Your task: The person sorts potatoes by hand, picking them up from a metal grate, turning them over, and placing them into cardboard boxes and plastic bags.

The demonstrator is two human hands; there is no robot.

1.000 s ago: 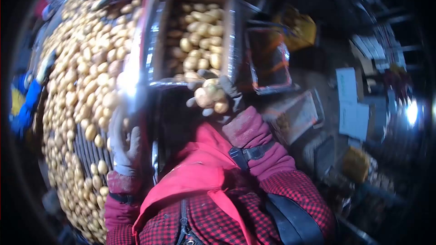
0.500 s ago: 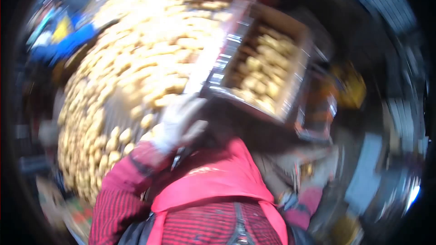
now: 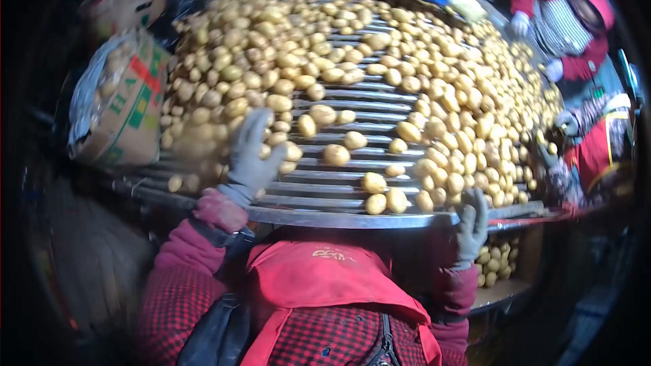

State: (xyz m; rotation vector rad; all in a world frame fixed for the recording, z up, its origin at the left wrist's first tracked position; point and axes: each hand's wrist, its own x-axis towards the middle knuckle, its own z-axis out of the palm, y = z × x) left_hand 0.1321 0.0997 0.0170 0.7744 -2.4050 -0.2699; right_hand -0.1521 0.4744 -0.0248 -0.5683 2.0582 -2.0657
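Note:
Many yellow potatoes (image 3: pixel 336 155) lie on a slatted metal table (image 3: pixel 319 219). My left hand (image 3: pixel 253 152), in a grey glove, is over the near left part, against the potatoes, with its fingers apart; nothing shows in it. At the table's near edge, right of the middle, my right hand (image 3: pixel 469 227) is raised in a grey glove beside the nearest potatoes. Its fingers point up and look extended, and no held thing shows. Bare slats show between the two heaps.
A cardboard box (image 3: pixel 129 118) with a plastic liner stands on the left, another carton (image 3: pixel 139 0) behind it. Below the table's right edge is a box of potatoes (image 3: pixel 496 264). Co-workers' gloved hands (image 3: pixel 468 7) reach in from the far side and right.
The view has swung from the potato box to the table, and is sharper. My left hand now lies farther over the potatoes; my right hand has come up to the table edge.

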